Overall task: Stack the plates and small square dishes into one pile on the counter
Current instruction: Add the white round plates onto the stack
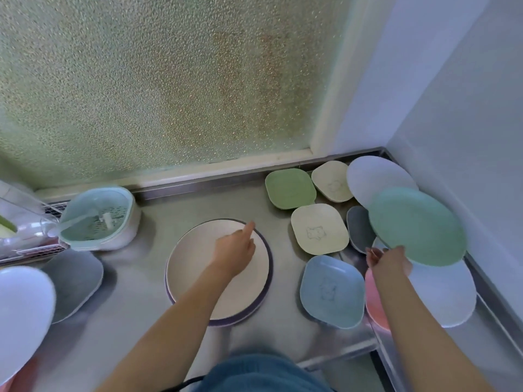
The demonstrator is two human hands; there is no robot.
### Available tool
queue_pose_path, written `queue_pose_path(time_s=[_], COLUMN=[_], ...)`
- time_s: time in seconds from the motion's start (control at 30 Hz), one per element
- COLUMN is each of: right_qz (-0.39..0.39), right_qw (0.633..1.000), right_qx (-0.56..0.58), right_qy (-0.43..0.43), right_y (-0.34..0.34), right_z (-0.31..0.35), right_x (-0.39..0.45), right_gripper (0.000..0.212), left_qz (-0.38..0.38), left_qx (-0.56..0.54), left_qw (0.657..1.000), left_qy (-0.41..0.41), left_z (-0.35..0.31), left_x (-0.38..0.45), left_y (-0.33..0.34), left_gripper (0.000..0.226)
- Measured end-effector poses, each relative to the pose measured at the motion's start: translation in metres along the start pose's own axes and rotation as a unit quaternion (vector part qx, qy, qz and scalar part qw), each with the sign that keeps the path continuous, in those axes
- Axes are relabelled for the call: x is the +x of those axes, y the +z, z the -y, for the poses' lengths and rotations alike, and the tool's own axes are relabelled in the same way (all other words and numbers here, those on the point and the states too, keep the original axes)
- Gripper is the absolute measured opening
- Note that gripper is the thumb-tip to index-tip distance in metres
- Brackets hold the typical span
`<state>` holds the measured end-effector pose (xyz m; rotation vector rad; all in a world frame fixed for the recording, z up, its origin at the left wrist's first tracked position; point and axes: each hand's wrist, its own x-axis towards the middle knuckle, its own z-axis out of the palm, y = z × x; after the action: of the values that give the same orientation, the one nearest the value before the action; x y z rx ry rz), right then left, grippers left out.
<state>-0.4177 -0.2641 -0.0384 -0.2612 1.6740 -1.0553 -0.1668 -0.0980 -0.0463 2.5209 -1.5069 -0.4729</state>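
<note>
The mint-green plate (417, 226) hangs tilted at the right, above the white plates, pinched at its near rim by the right hand (389, 261). Best levelled, then carried left over the square dishes (319, 229) onto the cream plate (218, 268) mid-counter, where the left hand (235, 250) rests with fingers loosely extended. The right wall (467, 123) crowds it; open room lies leftward.

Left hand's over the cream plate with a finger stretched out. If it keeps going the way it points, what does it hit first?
Probably the green square dish, since the left hand points up-right past the cream plate. Bare counter lies between. Depth is unclear from one view.
</note>
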Motion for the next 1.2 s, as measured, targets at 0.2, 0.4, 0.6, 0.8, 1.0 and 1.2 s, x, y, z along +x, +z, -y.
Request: queue_pose_path(time_s=[0.2,0.4,0.6,0.8,1.0,1.2], right_qz=[0.056,-0.031,0.120,0.298,0.374,0.295], right_qw=[0.998,0.996,0.967,0.880,0.751,0.644], right_qx=[-0.003,-0.039,-0.146,-0.294,-0.471,-0.587], right_qy=[0.030,-0.069,-0.169,-0.225,-0.273,-0.392], right_y=[-0.005,0.010,0.030,0.052,0.058,0.046], right_z=[0.015,-0.007,-0.044,-0.079,-0.119,-0.140], right_x=[0.003,-0.019,-0.064,-0.089,-0.100,-0.107], right_gripper=[0.037,0.027,0.022,0.049,0.050,0.049], left_qz=[0.033,0.003,-0.088,-0.168,-0.129,-0.061], left_qx=[-0.001,-0.078,-0.258,-0.262,-0.228,-0.128], left_qw=[0.998,0.996,0.954,0.921,0.913,0.943], left_qy=[0.056,0.032,-0.128,-0.234,-0.312,-0.301], left_z=[-0.049,-0.078,-0.051,0.022,0.081,0.097], left_x=[0.021,0.031,0.030,-0.003,-0.052,-0.085], left_y=[0.014,0.011,-0.007,-0.027,-0.018,-0.006], left_gripper=[0.041,0.034,0.037,0.041,0.032,0.036])
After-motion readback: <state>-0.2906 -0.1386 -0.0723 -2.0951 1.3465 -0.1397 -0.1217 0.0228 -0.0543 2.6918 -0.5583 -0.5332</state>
